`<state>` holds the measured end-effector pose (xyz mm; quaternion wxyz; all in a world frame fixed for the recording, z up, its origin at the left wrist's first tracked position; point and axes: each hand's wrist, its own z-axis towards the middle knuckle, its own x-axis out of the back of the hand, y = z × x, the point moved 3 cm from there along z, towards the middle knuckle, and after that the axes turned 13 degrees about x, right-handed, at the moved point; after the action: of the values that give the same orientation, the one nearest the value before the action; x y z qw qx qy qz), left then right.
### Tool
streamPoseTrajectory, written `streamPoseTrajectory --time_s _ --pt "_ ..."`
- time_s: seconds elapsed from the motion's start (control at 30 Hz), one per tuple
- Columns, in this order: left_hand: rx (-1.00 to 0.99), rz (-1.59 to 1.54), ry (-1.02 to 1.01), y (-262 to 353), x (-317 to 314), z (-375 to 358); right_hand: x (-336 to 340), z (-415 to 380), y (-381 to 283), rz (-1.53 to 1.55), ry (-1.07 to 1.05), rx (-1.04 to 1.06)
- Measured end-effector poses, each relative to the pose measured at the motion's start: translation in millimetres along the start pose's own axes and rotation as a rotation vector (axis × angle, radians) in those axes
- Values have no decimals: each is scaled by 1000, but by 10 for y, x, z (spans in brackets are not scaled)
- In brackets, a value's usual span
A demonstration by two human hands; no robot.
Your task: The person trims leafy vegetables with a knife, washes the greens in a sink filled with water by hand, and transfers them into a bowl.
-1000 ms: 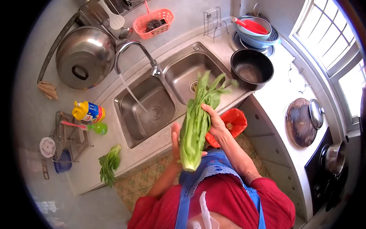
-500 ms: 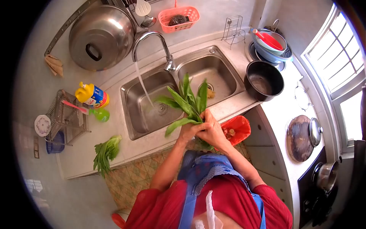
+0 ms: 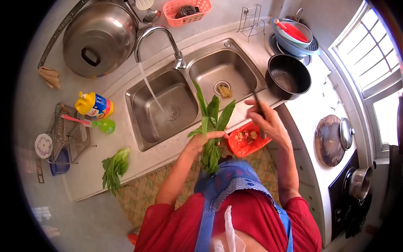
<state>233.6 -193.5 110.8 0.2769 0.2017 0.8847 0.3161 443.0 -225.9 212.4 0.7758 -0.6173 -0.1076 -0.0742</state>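
My left hand (image 3: 200, 143) is closed around a bunch of leafy greens (image 3: 214, 115) in front of the double sink. Long leaves stick up above the fist, and more hang below it toward the apron. My right hand (image 3: 270, 122) is off to the right, over the edge of a red bag-lined bin (image 3: 243, 147). Its fingers are closed on a long, narrow dark tool (image 3: 263, 131), which looks like a knife seen nearly edge-on. Pale scraps lie in the bin.
Water runs from the faucet (image 3: 178, 61) into the left basin (image 3: 145, 94). Another bunch of greens (image 3: 115, 168) lies on the left counter. A black pot (image 3: 287, 77) stands right of the sink. A yellow bottle (image 3: 90, 105) and a dish rack (image 3: 69, 134) are at the left.
My hands were together at the base of the greens and are now apart. The right hand has moved right with the dark tool. The left hand keeps the greens, now with leaves hanging lower.
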Motion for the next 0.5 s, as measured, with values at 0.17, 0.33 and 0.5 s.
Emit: streamPoseTrajectory --time_s 0.17,0.33,0.5 --pt "147 109 77 -107 57 229 -190 -569 420 192 -252 -64" --pt "15 389 -37 -241 -177 479 -654 -641 244 47 -476 -61" --pt "17 755 82 -323 -342 538 -438 -693 797 13 -99 -29"
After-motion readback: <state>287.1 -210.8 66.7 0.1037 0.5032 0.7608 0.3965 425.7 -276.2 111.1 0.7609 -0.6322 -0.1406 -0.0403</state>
